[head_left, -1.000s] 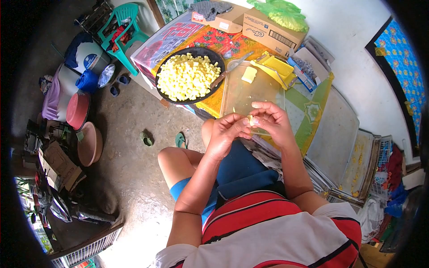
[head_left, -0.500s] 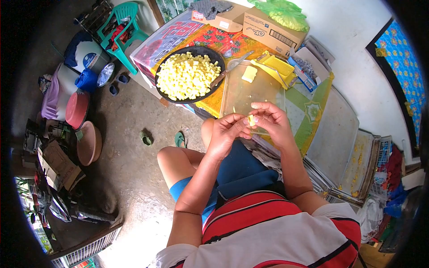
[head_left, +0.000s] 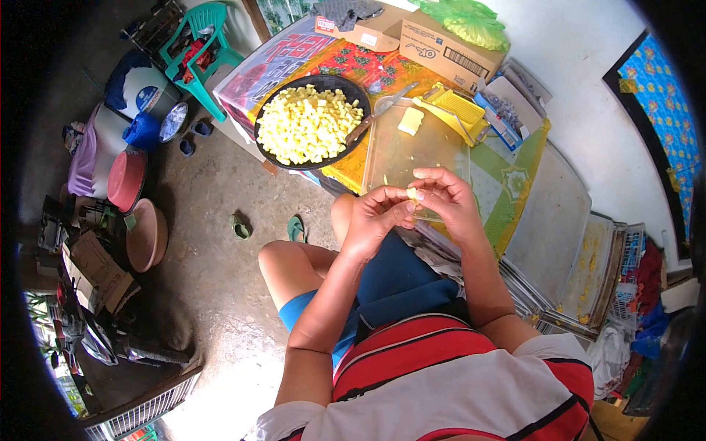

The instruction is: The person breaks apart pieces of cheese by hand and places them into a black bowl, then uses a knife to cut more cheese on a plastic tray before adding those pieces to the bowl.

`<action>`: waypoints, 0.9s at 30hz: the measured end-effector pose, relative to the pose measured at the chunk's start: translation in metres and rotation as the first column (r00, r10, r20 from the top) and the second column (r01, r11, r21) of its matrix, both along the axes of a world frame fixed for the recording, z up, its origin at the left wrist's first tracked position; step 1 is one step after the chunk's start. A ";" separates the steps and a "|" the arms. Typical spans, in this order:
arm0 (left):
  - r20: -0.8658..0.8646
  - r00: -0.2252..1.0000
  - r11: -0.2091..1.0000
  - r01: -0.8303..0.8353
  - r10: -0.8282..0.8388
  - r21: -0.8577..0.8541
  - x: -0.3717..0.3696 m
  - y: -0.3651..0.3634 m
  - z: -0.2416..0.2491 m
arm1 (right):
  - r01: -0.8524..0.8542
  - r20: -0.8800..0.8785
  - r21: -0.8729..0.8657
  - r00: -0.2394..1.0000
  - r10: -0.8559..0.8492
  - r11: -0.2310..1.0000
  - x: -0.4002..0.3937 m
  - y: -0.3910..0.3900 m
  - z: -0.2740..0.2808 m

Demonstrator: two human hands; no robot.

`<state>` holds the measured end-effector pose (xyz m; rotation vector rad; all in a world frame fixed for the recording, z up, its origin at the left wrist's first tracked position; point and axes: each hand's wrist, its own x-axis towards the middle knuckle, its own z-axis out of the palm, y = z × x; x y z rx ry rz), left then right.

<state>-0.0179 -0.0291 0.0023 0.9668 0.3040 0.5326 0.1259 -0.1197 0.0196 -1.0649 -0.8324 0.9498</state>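
1. Table (head_left: 515, 187) at 12 o'clock from the lap, covered in a bright cloth. The person sits right up against it.
2. Black pan (head_left: 268, 151) at 11 o'clock, heaped with yellow cubes (head_left: 309, 125). A knife (head_left: 379, 110) leans on its rim.
3. Clear tray (head_left: 412, 151) just past the hands at 12 o'clock. One pale chunk (head_left: 410, 121) sits at its far end.
4. Left hand (head_left: 371, 220) and right hand (head_left: 448, 202) meet over the tray's near edge, fingertips pinched in tight.
5. Small yellow piece (head_left: 412, 194), nipped between both hands' fingertips. I'd say go gentle and keep it over the tray, so if it slips or crumbles the bits land there, not on the lap.
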 end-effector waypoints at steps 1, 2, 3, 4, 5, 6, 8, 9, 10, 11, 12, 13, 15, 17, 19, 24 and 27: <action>0.005 1.000 1.000 0.007 -0.007 -0.012 0.000 0.000 -0.001 | 0.000 -0.002 -0.005 1.000 0.000 1.000 0.000 0.000 0.000; 0.001 1.000 1.000 -0.002 0.002 -0.016 0.000 0.000 -0.001 | -0.001 -0.005 -0.009 1.000 0.001 1.000 0.000 0.000 0.000; -0.003 1.000 1.000 -0.011 0.011 -0.019 0.001 0.000 0.000 | -0.001 -0.007 -0.013 1.000 0.001 1.000 0.001 0.000 0.000; -0.007 1.000 1.000 -0.021 0.021 -0.021 0.001 0.000 0.000 | -0.002 -0.003 -0.015 1.000 0.002 1.000 0.001 0.000 0.000; -0.008 1.000 0.999 -0.025 0.024 -0.034 0.001 -0.001 0.000 | -0.004 0.001 -0.016 1.000 0.004 1.000 0.001 0.000 0.000; -0.009 1.000 0.998 -0.029 0.028 -0.047 0.001 -0.001 0.001 | -0.005 0.006 -0.017 1.000 0.005 1.000 0.001 0.000 0.000; -0.008 0.999 0.997 -0.039 0.039 -0.068 0.001 -0.002 0.000 | -0.005 0.003 -0.012 1.000 0.005 1.000 0.001 0.000 -0.001; -0.007 0.999 0.996 -0.046 0.045 -0.076 0.002 -0.003 -0.001 | -0.005 0.002 -0.009 1.000 0.006 1.000 0.001 0.000 -0.002; -0.005 0.999 0.995 -0.053 0.052 -0.085 0.002 -0.003 -0.002 | -0.003 0.008 -0.003 1.000 0.003 1.000 0.001 0.000 -0.002; -0.023 0.998 0.996 -0.060 0.059 -0.061 0.003 -0.004 -0.002 | -0.001 0.013 0.004 1.000 0.001 1.000 0.000 0.000 -0.002; -0.040 0.997 0.997 -0.068 0.067 -0.037 0.004 -0.004 -0.003 | 0.001 0.019 0.010 1.000 -0.001 1.000 0.000 0.001 -0.002; -0.057 0.996 0.997 -0.075 0.074 -0.013 0.004 -0.004 -0.003 | -0.001 0.017 0.005 1.000 0.001 1.000 -0.001 0.000 -0.002; -0.046 0.996 0.996 -0.078 0.076 -0.038 0.004 -0.003 -0.004 | -0.005 0.013 -0.005 1.000 0.005 1.000 -0.001 0.000 0.000; -0.039 0.997 0.995 -0.070 0.068 -0.065 0.003 -0.003 -0.004 | -0.001 0.026 -0.018 1.000 0.001 1.000 0.000 0.000 -0.001; -0.035 0.998 0.994 -0.053 0.050 -0.095 0.001 -0.002 -0.003 | -0.001 0.027 -0.024 1.000 0.002 1.000 0.000 0.000 -0.001; -0.012 0.997 0.983 -0.072 0.071 -0.167 -0.002 -0.001 -0.006 | 0.030 0.042 -0.032 0.999 -0.028 0.999 -0.001 0.003 -0.003; -0.006 0.996 0.966 -0.086 0.088 -0.243 -0.008 0.003 -0.016 | 0.044 -0.010 -0.054 0.999 -0.045 0.998 0.004 0.011 -0.008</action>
